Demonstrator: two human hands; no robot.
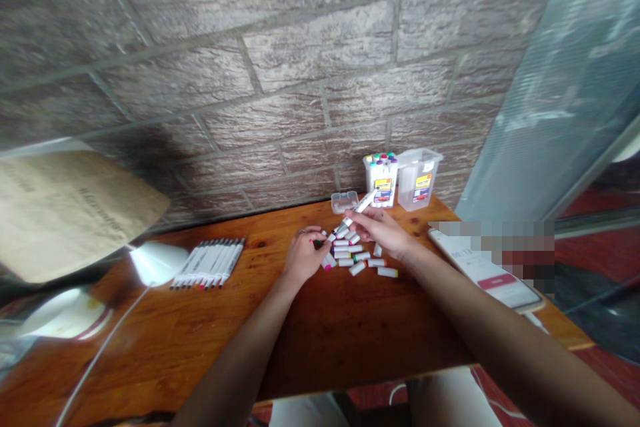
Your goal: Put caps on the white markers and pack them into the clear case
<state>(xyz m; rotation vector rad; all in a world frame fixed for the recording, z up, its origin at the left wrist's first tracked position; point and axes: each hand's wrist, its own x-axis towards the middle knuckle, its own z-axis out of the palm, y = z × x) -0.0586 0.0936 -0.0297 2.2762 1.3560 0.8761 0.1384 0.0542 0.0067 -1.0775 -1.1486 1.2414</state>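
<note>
A white marker (361,205) slants up and to the right in my right hand (381,229), its fingers closed around the barrel. The marker's dark lower end points at a small white marker cap (331,238) pinched in my left hand (304,256). I cannot tell whether the end is inside the cap. Below and between my hands lie several loose marker caps (361,257), white with coloured ends, and my fingers hide some of them. To the left, several white markers (209,263) lie side by side in a row.
Behind my hands stand a clear box of markers (382,180), a second clear box (416,188) and a small clear lid (345,202). A phone (493,273) lies right. Left are a paper bag (65,213), a white cone-shaped object (157,263), a bowl (70,313) and a cable (103,350).
</note>
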